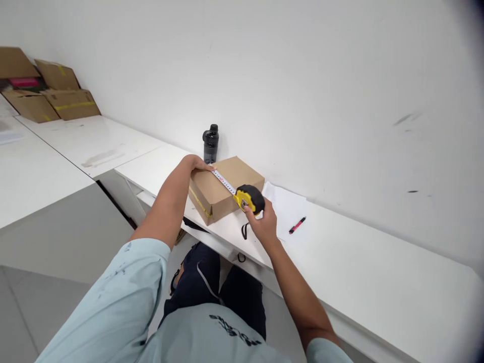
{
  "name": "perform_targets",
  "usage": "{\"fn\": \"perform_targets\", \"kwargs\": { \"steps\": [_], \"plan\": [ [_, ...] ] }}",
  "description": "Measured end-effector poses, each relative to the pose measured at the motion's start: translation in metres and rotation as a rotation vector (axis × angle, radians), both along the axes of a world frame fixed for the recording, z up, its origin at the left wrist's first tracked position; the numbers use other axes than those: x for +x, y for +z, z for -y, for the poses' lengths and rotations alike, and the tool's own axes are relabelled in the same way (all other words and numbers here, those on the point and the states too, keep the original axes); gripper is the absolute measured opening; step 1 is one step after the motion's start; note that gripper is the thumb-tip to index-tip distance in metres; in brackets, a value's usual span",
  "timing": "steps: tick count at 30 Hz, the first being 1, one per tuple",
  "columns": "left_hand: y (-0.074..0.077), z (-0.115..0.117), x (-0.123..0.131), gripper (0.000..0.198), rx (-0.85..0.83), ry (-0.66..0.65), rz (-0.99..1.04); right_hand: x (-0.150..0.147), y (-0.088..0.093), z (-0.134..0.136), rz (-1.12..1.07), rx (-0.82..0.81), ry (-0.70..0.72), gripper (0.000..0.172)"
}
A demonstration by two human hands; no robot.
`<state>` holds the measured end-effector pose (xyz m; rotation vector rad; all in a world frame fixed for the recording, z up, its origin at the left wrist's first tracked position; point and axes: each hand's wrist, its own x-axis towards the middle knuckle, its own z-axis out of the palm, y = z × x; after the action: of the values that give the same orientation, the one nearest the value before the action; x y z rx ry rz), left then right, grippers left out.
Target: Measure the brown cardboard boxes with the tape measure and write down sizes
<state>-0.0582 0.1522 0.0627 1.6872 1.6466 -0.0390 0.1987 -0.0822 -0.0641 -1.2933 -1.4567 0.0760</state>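
Observation:
A closed brown cardboard box point(236, 174) sits on the white table with a strip of yellow tape along its near side. The blade of a yellow and black tape measure point(250, 198) stretches across the box's top. My right hand point(265, 224) is closed around its case at the box's right corner, and a black wrist strap hangs below. At the far left edge of the box, my left hand point(198, 164) has its fingers closed at the blade's end. Its fingertips are partly hidden.
Behind the box stands a black water bottle point(210, 143) by the wall. White paper point(283, 201) and a red and black pen point(297, 225) lie to the right. Several opened cardboard boxes point(73, 103) are at the far left. My legs are close to the table's front edge.

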Motion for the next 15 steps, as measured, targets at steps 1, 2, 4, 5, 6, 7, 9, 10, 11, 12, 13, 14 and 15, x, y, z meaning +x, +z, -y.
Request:
{"fn": "perform_targets", "kwargs": {
  "steps": [1,2,4,5,6,7,9,10,11,12,13,14,15],
  "plan": [
    [-0.003,-0.001,-0.003,0.072,-0.093,0.033,0.021,-0.004,-0.002,-0.001,-0.149,-0.058,-0.013,0.061],
    [-0.007,-0.002,-0.005,0.070,-0.169,0.063,0.047,-0.007,-0.003,-0.003,-0.275,-0.104,-0.014,0.062],
    [-0.011,-0.004,-0.008,0.068,-0.225,0.085,0.096,-0.011,-0.005,-0.004,-0.452,-0.153,-0.001,0.062],
    [-0.012,-0.005,-0.008,0.068,-0.230,0.083,0.109,-0.013,-0.006,-0.004,-0.498,-0.160,0.010,0.061],
    [-0.013,-0.007,-0.008,0.067,-0.233,0.082,0.116,-0.014,-0.006,-0.003,-0.520,-0.161,0.018,0.061],
    [-0.013,-0.008,-0.008,0.067,-0.242,0.083,0.118,-0.015,-0.006,-0.002,-0.521,-0.157,0.023,0.061],
    [-0.012,-0.010,-0.007,0.067,-0.256,0.092,0.113,-0.018,-0.004,0.003,-0.480,-0.134,0.039,0.061],
    [-0.012,-0.012,-0.007,0.066,-0.261,0.095,0.110,-0.020,-0.003,0.005,-0.448,-0.107,0.054,0.062],
    [-0.012,-0.013,-0.006,0.066,-0.265,0.096,0.107,-0.023,-0.001,0.008,-0.413,-0.066,0.072,0.063],
    [-0.012,-0.014,-0.006,0.066,-0.268,0.093,0.107,-0.026,0.000,0.009,-0.379,-0.015,0.092,0.066],
    [-0.012,-0.014,-0.006,0.066,-0.272,0.086,0.111,-0.030,0.001,0.010,-0.351,0.034,0.106,0.069],
    [-0.013,-0.014,-0.007,0.066,-0.277,0.079,0.121,-0.034,0.002,0.010,-0.333,0.070,0.108,0.071],
    [-0.014,-0.014,-0.007,0.066,-0.286,0.072,0.135,-0.038,0.003,0.010,-0.330,0.086,0.099,0.070]
  ]
}}
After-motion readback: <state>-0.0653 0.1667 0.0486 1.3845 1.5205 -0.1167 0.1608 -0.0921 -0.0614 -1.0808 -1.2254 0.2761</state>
